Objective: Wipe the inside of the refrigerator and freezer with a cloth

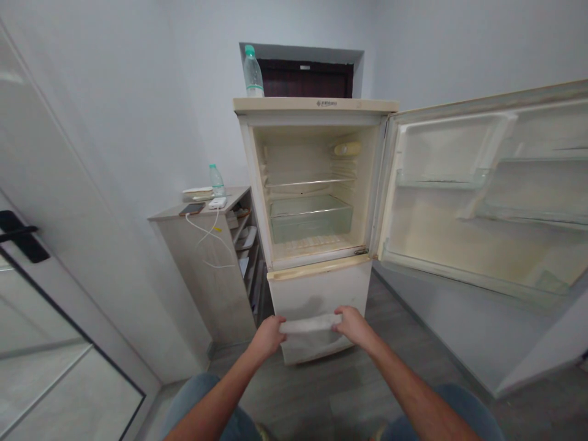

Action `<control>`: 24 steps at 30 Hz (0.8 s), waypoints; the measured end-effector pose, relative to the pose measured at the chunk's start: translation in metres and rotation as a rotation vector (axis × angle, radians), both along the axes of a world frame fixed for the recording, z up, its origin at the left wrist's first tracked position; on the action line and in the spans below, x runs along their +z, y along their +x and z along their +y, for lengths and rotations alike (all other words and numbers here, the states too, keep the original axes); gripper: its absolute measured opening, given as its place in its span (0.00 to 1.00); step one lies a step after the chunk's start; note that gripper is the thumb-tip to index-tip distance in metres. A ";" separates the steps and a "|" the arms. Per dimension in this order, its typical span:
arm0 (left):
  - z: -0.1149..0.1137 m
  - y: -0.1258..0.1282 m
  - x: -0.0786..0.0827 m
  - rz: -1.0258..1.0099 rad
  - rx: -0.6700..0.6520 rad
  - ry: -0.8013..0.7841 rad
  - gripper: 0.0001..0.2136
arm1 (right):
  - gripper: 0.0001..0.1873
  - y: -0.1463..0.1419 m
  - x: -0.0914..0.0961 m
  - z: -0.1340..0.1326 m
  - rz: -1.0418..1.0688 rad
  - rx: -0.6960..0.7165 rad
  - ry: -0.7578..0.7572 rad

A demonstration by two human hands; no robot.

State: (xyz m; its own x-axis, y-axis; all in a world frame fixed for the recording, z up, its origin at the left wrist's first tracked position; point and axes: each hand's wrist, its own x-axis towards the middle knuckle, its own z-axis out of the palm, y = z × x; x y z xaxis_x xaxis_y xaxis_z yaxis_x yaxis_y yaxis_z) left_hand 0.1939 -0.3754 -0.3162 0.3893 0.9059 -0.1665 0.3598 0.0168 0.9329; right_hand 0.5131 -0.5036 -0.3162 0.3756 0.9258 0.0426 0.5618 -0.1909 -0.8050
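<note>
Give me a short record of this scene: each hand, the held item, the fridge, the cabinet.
Left hand: holds one end of white cloth
Right hand: holds the other end
White cloth: stretched between both hands, before lower door
Fridge: upper door open, lower door shut; bottle on top
Cabinet: second bottle and phone on top

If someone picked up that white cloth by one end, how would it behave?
The white cloth would probably droop, since its outline looks soft. It's likely light: a narrow strip, held at its ends by the left hand and right hand.

The fridge (320,294) stands behind the cloth (309,324).
</note>
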 end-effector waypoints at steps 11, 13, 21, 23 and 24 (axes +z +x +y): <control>0.018 -0.018 0.033 -0.065 -0.269 -0.227 0.26 | 0.11 0.020 0.020 -0.011 0.760 0.101 -0.103; 0.010 -0.013 0.025 -0.107 -0.225 -0.264 0.31 | 0.14 0.012 0.007 -0.009 0.942 0.015 -0.162; -0.012 0.028 0.012 -0.003 0.008 0.116 0.18 | 0.15 -0.047 -0.013 0.001 0.789 -0.113 -0.102; -0.024 0.046 0.021 0.023 -0.024 0.206 0.14 | 0.17 -0.069 0.000 0.004 0.821 -0.123 -0.057; -0.032 0.055 0.027 0.025 -0.056 0.234 0.14 | 0.19 -0.080 0.007 0.005 0.868 -0.124 -0.033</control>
